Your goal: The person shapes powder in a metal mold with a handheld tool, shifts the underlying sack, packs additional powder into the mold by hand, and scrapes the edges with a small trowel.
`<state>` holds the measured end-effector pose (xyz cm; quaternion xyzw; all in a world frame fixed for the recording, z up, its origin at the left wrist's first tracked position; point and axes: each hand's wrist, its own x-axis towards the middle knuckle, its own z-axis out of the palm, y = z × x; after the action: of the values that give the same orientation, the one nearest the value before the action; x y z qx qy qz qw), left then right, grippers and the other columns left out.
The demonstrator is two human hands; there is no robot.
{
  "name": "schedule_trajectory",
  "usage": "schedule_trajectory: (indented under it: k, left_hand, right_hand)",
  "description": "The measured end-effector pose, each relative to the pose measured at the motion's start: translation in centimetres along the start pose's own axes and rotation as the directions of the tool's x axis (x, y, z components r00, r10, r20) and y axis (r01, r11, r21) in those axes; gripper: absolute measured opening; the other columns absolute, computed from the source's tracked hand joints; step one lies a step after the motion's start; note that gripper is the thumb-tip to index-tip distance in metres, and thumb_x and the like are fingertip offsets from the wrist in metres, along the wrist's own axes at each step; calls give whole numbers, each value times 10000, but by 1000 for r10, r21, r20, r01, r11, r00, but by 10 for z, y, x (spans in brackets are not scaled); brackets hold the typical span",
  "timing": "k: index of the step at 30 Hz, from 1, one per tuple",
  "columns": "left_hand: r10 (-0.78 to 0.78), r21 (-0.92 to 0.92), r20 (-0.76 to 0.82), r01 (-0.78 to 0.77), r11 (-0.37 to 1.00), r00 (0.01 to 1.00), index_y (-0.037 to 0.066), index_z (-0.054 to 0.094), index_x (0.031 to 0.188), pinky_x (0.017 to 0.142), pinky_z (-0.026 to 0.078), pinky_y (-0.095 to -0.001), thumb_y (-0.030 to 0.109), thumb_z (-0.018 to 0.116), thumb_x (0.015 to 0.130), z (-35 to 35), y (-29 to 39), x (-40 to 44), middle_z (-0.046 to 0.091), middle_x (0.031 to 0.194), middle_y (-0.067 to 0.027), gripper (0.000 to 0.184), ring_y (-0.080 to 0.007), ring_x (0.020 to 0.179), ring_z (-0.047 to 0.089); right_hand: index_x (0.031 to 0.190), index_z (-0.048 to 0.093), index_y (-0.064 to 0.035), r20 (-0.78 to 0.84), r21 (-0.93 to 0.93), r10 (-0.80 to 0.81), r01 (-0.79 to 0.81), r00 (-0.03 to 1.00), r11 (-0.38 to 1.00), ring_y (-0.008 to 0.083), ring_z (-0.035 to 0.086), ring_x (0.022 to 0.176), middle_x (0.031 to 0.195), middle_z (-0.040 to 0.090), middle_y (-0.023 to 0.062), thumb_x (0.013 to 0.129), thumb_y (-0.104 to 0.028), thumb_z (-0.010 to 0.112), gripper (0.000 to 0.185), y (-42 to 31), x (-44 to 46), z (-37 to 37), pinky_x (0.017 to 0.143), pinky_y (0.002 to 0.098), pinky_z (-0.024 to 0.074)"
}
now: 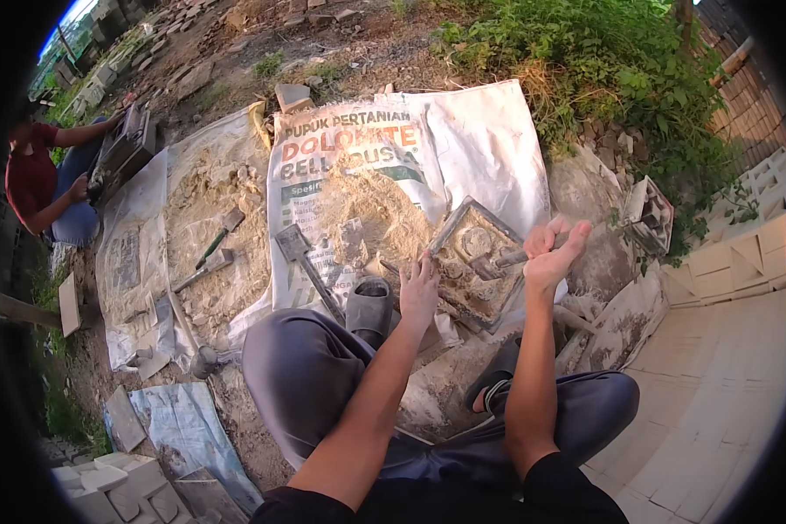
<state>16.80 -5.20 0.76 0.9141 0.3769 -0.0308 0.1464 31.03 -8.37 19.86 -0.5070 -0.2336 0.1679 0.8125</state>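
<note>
A square mould frame (473, 210) with pale powdery material inside lies tilted on the ground sheet in front of me. My right hand (550, 256) is closed around the handle of a hammer (513, 258), whose head end is over the mould's inside. At the mould's left side, my left hand (419, 284) rests with its fingers stretched out; the fingertips are close to the frame's edge, and I cannot tell how firmly they touch. A heap of pale powder (371, 205) lies just beyond, with a flat block (352, 240) on it.
A long-handled flat tool (310, 266) lies left of my sandal (369, 306). More hand tools, including a green-handled one (218, 240), lie on the left sheet. Pale cast blocks (725, 279) are stacked at right. Another person (48, 179) works at far left.
</note>
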Motion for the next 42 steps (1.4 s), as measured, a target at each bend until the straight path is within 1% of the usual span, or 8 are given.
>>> schedule_trajectory:
  k: [6,9,12,17,24,27,34,42]
  left_hand:
    - [6,-38,-6,-6,999,1000,147,489,1299,1045,278,-542,354,584,836,3,3,2,139,1511,-114,516,-304,1341,258]
    - [1,-48,33,1,999,999,152,505,1283,1045,285,-544,356,599,827,1,1,4,131,1512,-111,508,-298,1338,259]
    - [3,-112,-45,-8,994,999,106,588,1169,1047,274,-536,319,587,834,8,1,1,164,1502,-130,396,-311,1331,273]
    - [25,-2,41,-25,1000,999,145,439,1345,1043,277,-537,365,575,844,2,1,5,152,1507,-133,563,-303,1332,274]
    - [32,28,102,-35,999,994,164,415,1364,1041,270,-539,419,579,832,1,0,9,121,1519,-120,612,-292,1325,286]
    - [20,45,165,-28,999,986,173,423,1358,1050,257,-532,482,589,812,-7,2,10,107,1523,-118,649,-292,1331,277]
    - [-39,69,300,19,997,953,155,551,1246,1063,246,-518,527,622,776,-26,15,16,102,1523,-120,604,-286,1353,238]
    - [26,113,171,-46,993,985,101,451,1332,1059,261,-509,522,626,774,-6,9,19,119,1511,-155,721,-308,1335,268]
  right_hand:
    - [546,324,-121,30,-377,-98,102,995,921,54,259,378,466,296,-51,927,-268,541,462,33,0,-13,366,261,184]
    - [526,396,-76,-172,-248,-55,11,984,969,50,295,384,459,345,-54,921,-210,551,444,11,-6,-7,369,262,206]
    - [531,417,-59,-66,-54,-8,5,998,999,56,290,367,463,349,-55,920,-197,547,432,-21,-3,1,359,268,199]
    - [563,430,-66,41,-229,-226,229,973,946,35,293,381,472,356,-65,926,-139,505,378,59,-7,-30,362,256,192]
    - [553,408,-69,-172,-101,51,-69,984,992,53,336,406,480,393,-39,904,-146,530,380,-11,-4,-5,384,258,235]
    - [560,389,-86,6,-248,-105,103,994,963,64,307,390,471,354,-38,900,-148,518,369,34,-8,-25,380,269,223]
    - [545,308,-124,-394,82,35,-3,918,997,71,248,369,460,308,-41,871,-124,536,398,-3,13,-54,378,270,178]
    - [548,302,-126,-343,11,-33,40,939,999,63,242,374,461,306,-44,873,-124,525,394,-33,19,-85,380,269,177]
